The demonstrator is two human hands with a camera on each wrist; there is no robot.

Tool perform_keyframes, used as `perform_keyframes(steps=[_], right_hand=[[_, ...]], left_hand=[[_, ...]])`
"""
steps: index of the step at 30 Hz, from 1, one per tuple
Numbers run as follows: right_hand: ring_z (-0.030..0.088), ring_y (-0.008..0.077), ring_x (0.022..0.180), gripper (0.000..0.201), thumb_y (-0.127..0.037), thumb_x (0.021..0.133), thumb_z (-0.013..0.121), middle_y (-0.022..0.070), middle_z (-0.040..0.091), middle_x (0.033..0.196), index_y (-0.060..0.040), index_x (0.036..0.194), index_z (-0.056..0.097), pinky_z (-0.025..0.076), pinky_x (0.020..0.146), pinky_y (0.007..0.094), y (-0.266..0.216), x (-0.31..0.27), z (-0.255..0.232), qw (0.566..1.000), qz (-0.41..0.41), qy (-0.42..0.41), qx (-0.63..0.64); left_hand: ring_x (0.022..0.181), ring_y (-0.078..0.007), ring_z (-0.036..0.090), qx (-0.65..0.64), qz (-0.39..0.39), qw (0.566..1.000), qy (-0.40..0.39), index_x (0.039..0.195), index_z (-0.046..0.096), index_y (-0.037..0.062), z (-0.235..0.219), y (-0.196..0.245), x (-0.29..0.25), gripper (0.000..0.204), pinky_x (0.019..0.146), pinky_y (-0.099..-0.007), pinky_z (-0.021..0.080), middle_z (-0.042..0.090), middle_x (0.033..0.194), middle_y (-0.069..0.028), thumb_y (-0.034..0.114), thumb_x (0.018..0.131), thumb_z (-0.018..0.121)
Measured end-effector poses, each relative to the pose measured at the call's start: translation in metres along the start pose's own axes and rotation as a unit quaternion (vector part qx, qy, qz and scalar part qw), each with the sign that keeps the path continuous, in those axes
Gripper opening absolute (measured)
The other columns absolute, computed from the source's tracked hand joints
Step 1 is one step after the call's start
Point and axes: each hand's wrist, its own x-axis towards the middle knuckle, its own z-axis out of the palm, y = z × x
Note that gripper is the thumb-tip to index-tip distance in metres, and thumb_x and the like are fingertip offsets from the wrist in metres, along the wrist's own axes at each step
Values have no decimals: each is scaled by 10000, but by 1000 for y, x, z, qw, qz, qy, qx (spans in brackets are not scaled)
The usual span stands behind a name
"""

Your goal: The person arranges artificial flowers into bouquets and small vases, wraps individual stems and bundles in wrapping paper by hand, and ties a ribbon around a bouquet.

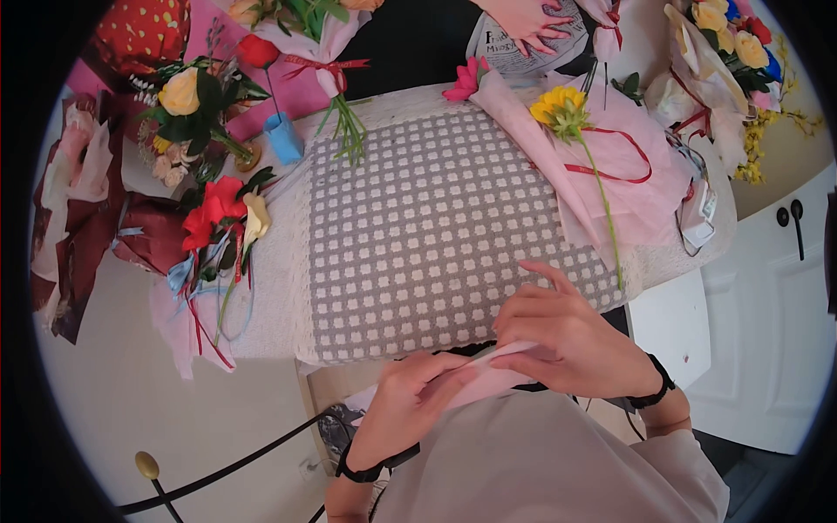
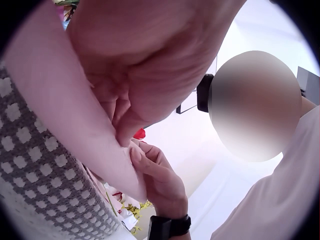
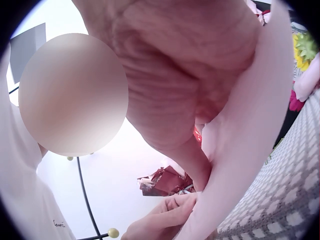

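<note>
Close to the body, both hands hold a sheet of pale pink wrapping paper (image 1: 488, 385) at the near edge of the table. My left hand (image 1: 411, 394) pinches it between thumb and fingers. Opposite, my right hand (image 1: 571, 336) pinches the same sheet, its index finger raised. In the left wrist view the pink paper (image 2: 95, 135) hangs as a broad band beside the checked cloth, the two hands' fingertips close together on its edge. The right wrist view shows the paper (image 3: 250, 125) curving past the palm. A yellow sunflower (image 1: 561, 112) with a long green stem lies beyond the right hand.
A grey-and-white checked cloth (image 1: 418, 235) covers the table's middle. Left lie red flowers (image 1: 218, 205), a blue holder (image 1: 283, 139) and wrapped bouquets. Pink paper with a red ribbon (image 1: 623, 179) lies right. Another person's hand (image 1: 527, 26) rests on printed paper at the far side.
</note>
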Motion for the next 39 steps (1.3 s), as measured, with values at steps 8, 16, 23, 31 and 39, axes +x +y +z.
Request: perform_keyframes(steps=[8,16,23,31,39], right_hand=[[644,278,928,169,-128,848,822,72,631,936,-55,948,707,469,1059,482,-2,-3,7,995,-53,40,-73],[617,289,867,402,-137,717,905,90,638,1008,-52,1049,694,490,756,397,-25,-34,-10,986,-27,138,-94],[610,265,868,338,-102,745,830,71,604,940,-53,1051,696,463,811,375,-20,-31,-7,986,-45,51,-155],[698,293,952,265,-16,808,674,111,700,1082,-12,1072,694,578,802,390,-10,-27,16,985,-143,-63,-68],[705,329,892,221,-91,907,723,128,691,1086,3,1089,639,600,721,391,-16,-37,13,983,-90,-160,-22]], left_hand=[[565,-206,550,23,-23,996,-83,1145,733,-10,-5,-20,-25,167,548,-346,418,600,728,-187,45,999,671],[703,-214,669,-34,1,999,1,1230,739,-35,2,-28,-36,274,629,-260,495,769,990,-190,-32,970,653],[892,-263,756,-36,48,998,8,1191,739,-60,5,-43,-42,255,753,-304,586,769,1152,-189,-70,953,648],[1086,-202,688,-232,-159,942,-183,1534,463,47,13,-52,-52,685,941,-320,534,689,1323,-130,142,947,803],[970,-187,688,-62,-22,986,-151,1188,605,33,28,-47,-38,422,818,-334,533,660,1071,-71,77,850,854]])
